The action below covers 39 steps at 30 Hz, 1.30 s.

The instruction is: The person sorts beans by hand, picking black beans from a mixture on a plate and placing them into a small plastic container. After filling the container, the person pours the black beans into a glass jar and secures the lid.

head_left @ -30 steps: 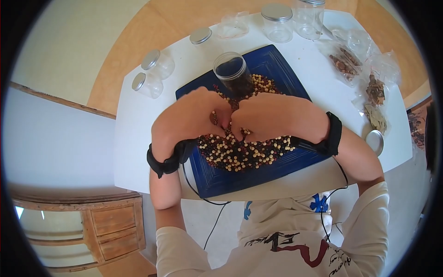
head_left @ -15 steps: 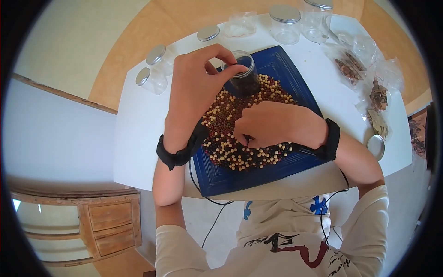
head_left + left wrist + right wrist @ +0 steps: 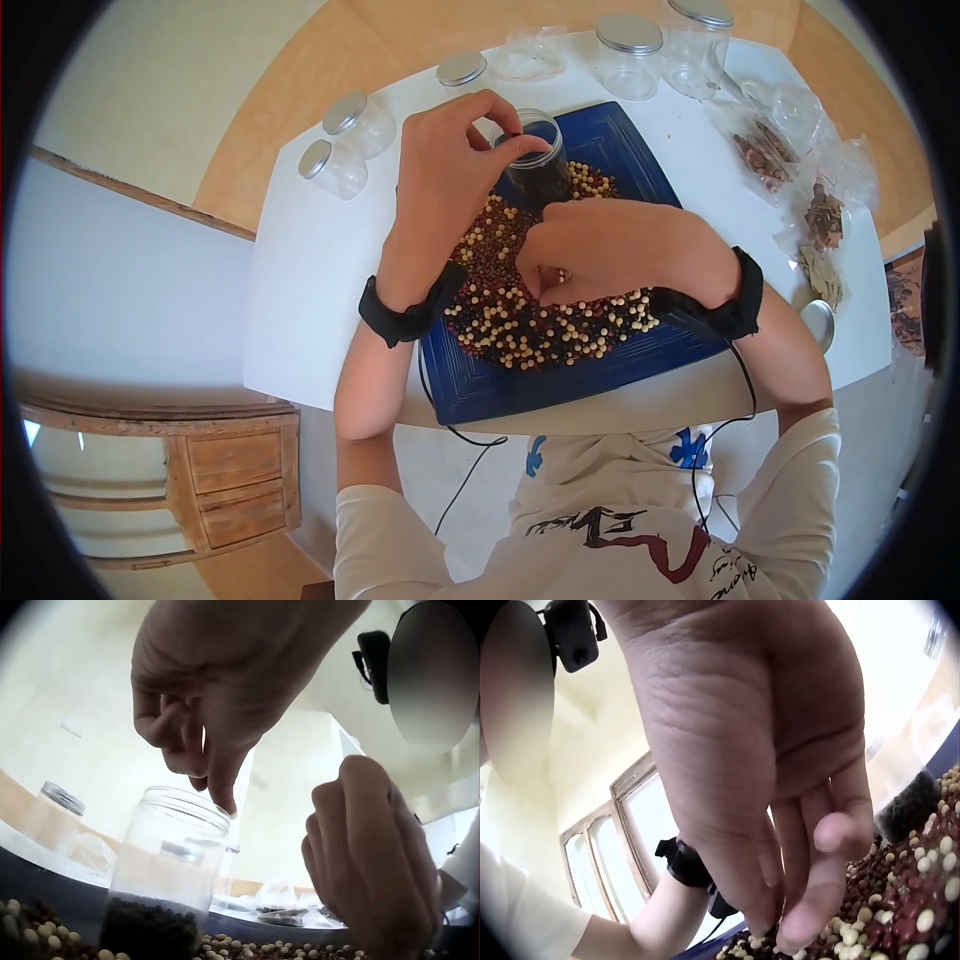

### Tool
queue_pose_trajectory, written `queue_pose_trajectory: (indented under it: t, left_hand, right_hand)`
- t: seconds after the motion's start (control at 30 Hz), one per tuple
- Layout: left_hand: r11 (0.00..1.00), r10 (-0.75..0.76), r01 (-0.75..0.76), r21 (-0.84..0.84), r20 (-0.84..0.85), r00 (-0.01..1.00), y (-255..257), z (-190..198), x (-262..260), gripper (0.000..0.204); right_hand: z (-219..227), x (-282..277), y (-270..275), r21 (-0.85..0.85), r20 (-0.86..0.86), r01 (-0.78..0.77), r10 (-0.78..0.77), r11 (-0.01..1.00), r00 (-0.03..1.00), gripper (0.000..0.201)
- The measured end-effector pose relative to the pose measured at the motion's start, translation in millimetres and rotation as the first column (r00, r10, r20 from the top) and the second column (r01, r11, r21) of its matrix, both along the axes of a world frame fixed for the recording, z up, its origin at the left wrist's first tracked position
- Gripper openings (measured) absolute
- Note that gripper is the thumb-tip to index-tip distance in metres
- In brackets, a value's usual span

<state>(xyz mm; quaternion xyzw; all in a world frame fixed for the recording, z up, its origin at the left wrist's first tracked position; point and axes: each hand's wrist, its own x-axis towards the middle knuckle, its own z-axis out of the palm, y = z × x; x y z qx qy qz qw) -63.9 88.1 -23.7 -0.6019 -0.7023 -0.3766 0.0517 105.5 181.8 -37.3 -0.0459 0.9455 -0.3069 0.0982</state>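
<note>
A blue tray (image 3: 610, 135) carries a mixed heap of black, red and pale beans (image 3: 530, 335). At its far side stands an open clear jar (image 3: 169, 859), its bottom filled with black beans (image 3: 150, 930). My left hand (image 3: 450, 165) is over the jar's mouth, thumb and index finger bent. In the left wrist view the thumb tip is right at the rim, apart from the index tip. My right hand (image 3: 630, 250) hovers low over the heap, fingers loosely curled downward. Its thumb and index tips stand slightly apart near the beans in the right wrist view, with nothing visible between them.
Lidded clear jars (image 3: 630, 60) line the table's far edge, with two smaller ones (image 3: 340, 165) at the left. A loose lid (image 3: 461, 69) and a clear bag (image 3: 530, 55) lie behind the tray. Bagged dried spices (image 3: 765, 155) and another lid (image 3: 818, 322) are on the right.
My left hand has risen from the heap to the jar's mouth, away from the right hand. The right hand has stayed over the beans, shifting slightly.
</note>
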Motion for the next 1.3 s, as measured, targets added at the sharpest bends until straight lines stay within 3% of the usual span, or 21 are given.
queue_pose_trajectory:
  t: [0.07,0.17,0.4,0.5,0.57,0.6,0.67,0.73,0.8,0.83,0.9,0.93,1.0,1.03,1.3]
  left_hand:
    - [1.000,-0.020,0.020,0.013,0.034,0.999,1.2,-3.6,-2.9,0.023]
    - [0.998,-0.052,0.048,0.042,0.091,0.995,1.5,-5.4,-3.8,0.023]
    - [0.996,0.063,-0.051,-0.071,0.179,0.982,-2.5,6.9,1.7,0.024]
    - [0.997,0.071,-0.066,-0.044,0.129,0.989,-5.6,12.8,0.9,0.023]
    - [0.997,0.066,-0.063,-0.033,0.096,0.993,-8.1,18.7,0.4,0.022]
    - [0.998,0.061,-0.059,-0.022,0.064,0.996,-10.0,20.5,-0.5,0.022]
    - [0.997,0.038,-0.035,-0.065,0.053,0.998,-15.6,24.3,-5.7,0.022]
    - [0.994,0.014,-0.010,-0.110,0.041,0.999,-21.0,30.0,-6.7,0.022]
    - [0.925,0.028,-0.020,-0.380,0.013,1.000,-28.4,39.9,-1.1,0.019]
    - [0.925,0.029,-0.021,-0.380,0.014,0.999,-31.9,38.9,-0.7,0.019]
    - [0.803,-0.190,0.152,-0.576,-0.006,0.982,-37.6,33.6,-1.1,0.014]
    - [0.803,-0.188,0.150,-0.577,-0.005,0.982,-39.2,29.7,-1.2,0.014]
    - [0.562,-0.349,0.320,-0.763,0.132,0.928,-40.5,17.6,-1.7,0.015]
    - [0.569,-0.395,0.384,-0.727,0.169,0.903,-40.4,11.1,-1.4,0.018]
    - [0.458,-0.408,0.340,-0.821,0.146,0.901,-33.2,-7.8,7.4,0.022]
  right_hand:
    - [1.3,1.4,5.3,-0.108,-0.109,-0.036,0.024,0.993,0.994,0.013]
    - [0.3,1.6,7.8,-0.081,-0.176,-0.044,0.030,0.996,0.984,0.014]
    - [15.5,5.2,9.6,-0.107,-0.108,0.005,-0.017,0.994,0.994,0.015]
    - [19.5,7.2,17.3,-0.072,-0.222,0.081,-0.095,0.994,0.970,0.014]
    - [18.4,5.9,24.3,-0.087,-0.467,0.211,-0.227,0.974,0.855,0.015]
    - [19.4,4.0,26.4,-0.086,-0.466,0.210,-0.226,0.974,0.855,0.015]
    - [24.9,0.2,28.8,-0.249,-0.430,0.441,-0.507,0.862,0.747,0.016]
    - [19.6,-3.1,33.0,-0.261,-0.460,0.470,-0.537,0.843,0.707,0.016]
    - [11.0,-7.5,37.2,-0.273,-0.488,0.496,-0.563,0.824,0.667,0.016]
    - [6.4,-9.7,39.5,-0.276,-0.498,0.506,-0.572,0.817,0.651,0.016]
    - [-1.7,-13.1,43.9,-0.279,-0.508,0.515,-0.580,0.810,0.637,0.017]
    - [-3.9,-14.7,44.4,-0.276,-0.541,0.504,-0.566,0.818,0.622,0.016]
    - [-6.0,-15.0,44.8,-0.272,-0.573,0.493,-0.550,0.827,0.607,0.015]
    - [-2.2,-13.8,42.8,-0.275,-0.550,0.508,-0.566,0.817,0.614,0.016]
    - [18.7,-3.6,33.5,-0.241,-0.548,0.497,-0.539,0.834,0.640,0.019]
